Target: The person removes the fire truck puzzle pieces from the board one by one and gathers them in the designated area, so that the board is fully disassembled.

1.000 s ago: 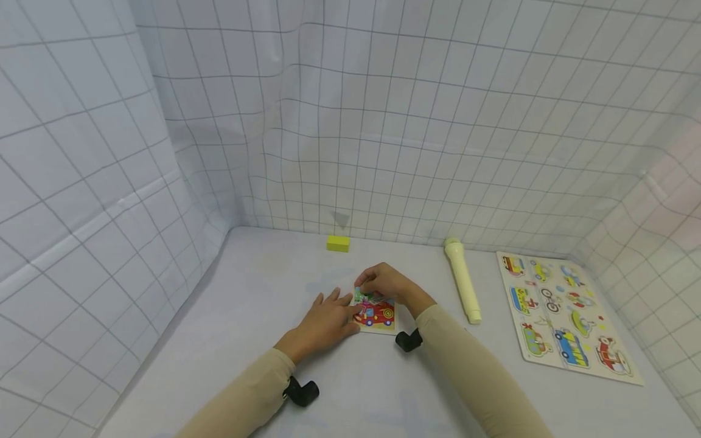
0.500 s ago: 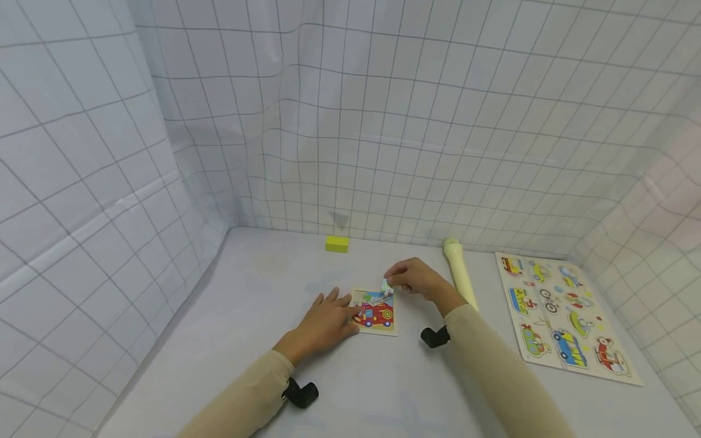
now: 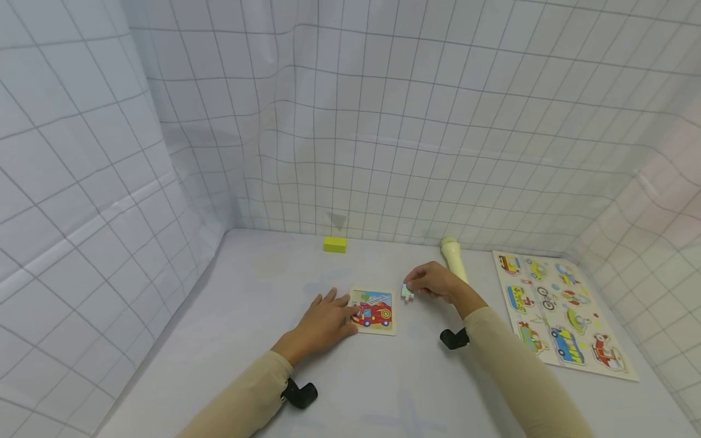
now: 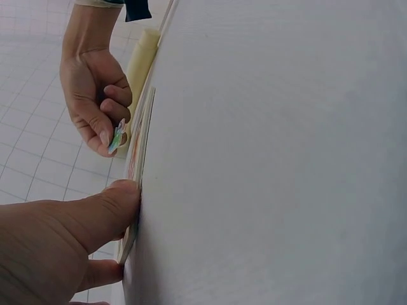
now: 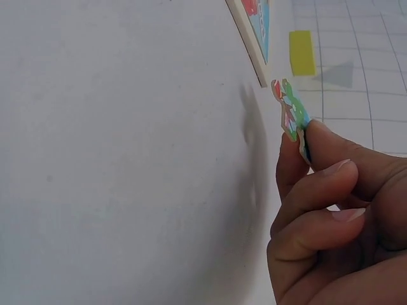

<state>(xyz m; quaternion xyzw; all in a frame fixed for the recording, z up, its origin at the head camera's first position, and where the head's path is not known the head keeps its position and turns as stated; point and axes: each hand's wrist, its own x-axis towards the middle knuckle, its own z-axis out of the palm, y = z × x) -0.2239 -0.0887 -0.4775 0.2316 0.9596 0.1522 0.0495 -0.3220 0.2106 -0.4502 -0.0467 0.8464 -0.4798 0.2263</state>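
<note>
Left grip (image 3: 324,320), fingers spread, is resting on the left side of the puzzle board (image 3: 376,332), presumably steadying it, while right grip (image 3: 435,281) is pinching a puzzle piece (image 3: 407,294) right of the board.

White sheeting printed with thin dark grid lines forms a back wall (image 3: 383,121), a left wall (image 3: 82,152) and a right wall (image 3: 652,243). Ripples bend the grid on the back wall, where a small grey triangular patch (image 3: 338,220) lies near the base. A paler band slants across the left wall; a faint pink tint marks the right wall's upper part. Below, a smooth, pale white table (image 3: 361,389) extends to the back wall. Lighting is diffuse, with soft-edged shadows on the table.
</note>
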